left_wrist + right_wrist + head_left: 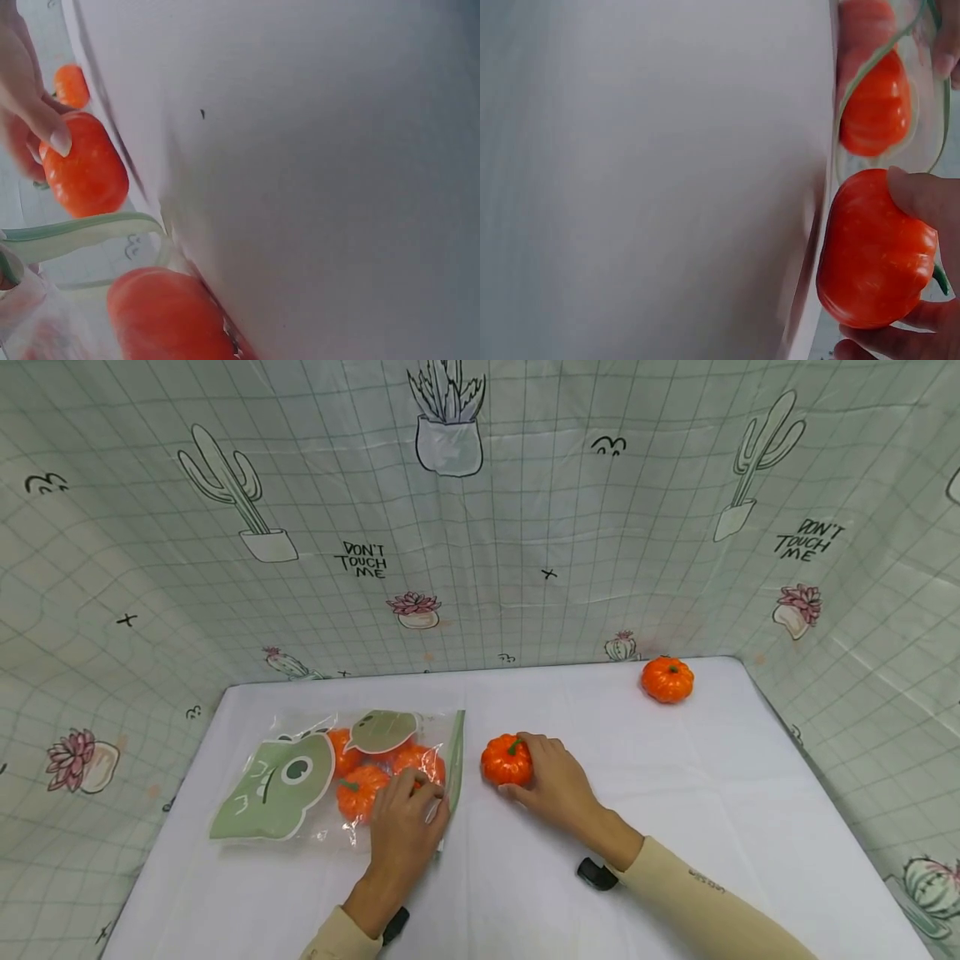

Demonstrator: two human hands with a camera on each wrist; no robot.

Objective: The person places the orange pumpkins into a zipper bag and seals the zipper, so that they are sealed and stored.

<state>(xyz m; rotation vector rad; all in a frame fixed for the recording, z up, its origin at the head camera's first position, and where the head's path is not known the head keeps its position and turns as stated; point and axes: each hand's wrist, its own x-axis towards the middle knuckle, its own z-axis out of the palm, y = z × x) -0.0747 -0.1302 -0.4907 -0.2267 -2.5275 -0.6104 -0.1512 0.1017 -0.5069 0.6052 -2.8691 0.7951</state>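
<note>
My right hand grips a small orange pumpkin with a green stem, thumb on one side and fingers on the other. In the right wrist view this pumpkin is close to the bag's mouth. My left hand pinches the upper edge of a clear zip bag printed with a green cartoon creature. The bag's mouth gapes toward the right hand. Several orange pumpkins lie inside the bag, partly hidden by the print and the left hand. Through the film, the left wrist view shows one pumpkin close up.
Another orange pumpkin stands at the table's back right edge. A white cloth covers the table. Behind and at the sides hangs a grid-patterned curtain with cactus drawings. A black wrist device sits by the right sleeve.
</note>
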